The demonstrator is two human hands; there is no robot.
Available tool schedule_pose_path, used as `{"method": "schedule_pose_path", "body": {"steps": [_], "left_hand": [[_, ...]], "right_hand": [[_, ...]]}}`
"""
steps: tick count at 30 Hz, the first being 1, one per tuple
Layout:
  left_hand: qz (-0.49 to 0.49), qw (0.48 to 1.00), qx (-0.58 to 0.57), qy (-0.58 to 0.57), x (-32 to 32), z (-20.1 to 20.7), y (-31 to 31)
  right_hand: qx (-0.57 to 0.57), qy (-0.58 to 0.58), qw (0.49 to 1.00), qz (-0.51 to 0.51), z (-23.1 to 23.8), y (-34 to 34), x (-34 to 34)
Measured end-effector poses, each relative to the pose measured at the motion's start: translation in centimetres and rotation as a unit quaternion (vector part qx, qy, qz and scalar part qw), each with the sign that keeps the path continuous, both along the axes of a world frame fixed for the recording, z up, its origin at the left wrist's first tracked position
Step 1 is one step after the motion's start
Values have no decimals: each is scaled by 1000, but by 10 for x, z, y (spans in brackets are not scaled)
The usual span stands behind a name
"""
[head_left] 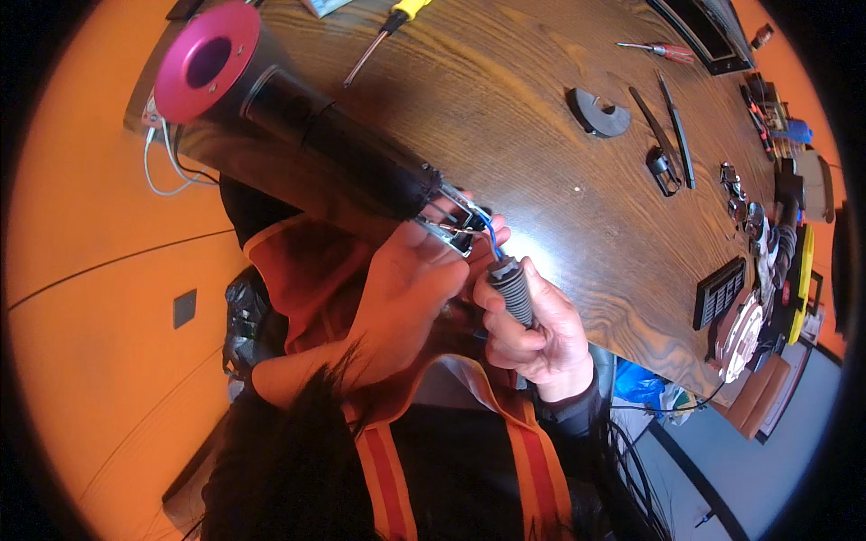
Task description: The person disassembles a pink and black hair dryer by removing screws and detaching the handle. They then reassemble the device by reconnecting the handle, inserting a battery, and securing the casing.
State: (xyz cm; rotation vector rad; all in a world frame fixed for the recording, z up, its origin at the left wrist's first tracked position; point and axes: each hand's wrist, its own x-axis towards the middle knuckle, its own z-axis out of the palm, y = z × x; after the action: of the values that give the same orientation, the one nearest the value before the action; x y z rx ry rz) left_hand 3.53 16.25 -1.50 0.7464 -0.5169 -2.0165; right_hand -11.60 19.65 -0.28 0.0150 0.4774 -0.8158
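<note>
A hair dryer with a pink ring-shaped head [185, 95] and a long black handle [361, 162] reaches from the upper left toward the middle. My left hand [401, 279] is closed around its lower end, where a bare metal frame [444, 236] sticks out; some of these fingers are hidden behind it. Blue and other thin wires [493, 243] run from the frame into a grey ribbed cord sleeve [512, 293]. My right hand [546, 338] grips that sleeve between thumb and fingers, just below and right of the frame. The far head is slightly blurred.
On the wooden table [541, 171] lie a yellow-handled screwdriver [390, 34], a red-handled screwdriver [669, 51], a black curved piece [598, 115] and slim dark tools [677, 135]. A black slotted part [720, 293] and a round pale plate [741, 334] sit at the right edge.
</note>
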Motion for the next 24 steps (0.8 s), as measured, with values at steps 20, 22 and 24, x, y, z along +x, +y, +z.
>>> {"method": "schedule_pose_path", "body": {"steps": [20,22,24], "left_hand": [[27,998,-52,-14,-5,-6,-3],[26,998,-60,-18,-5,-7,-4],[28,997,-73,-26,-6,-8,-3]], "right_hand": [[37,-11,999,12,2,3,4],[46,-39,998,3,1,2,4],[45,-6,999,11,1,3,4]]}}
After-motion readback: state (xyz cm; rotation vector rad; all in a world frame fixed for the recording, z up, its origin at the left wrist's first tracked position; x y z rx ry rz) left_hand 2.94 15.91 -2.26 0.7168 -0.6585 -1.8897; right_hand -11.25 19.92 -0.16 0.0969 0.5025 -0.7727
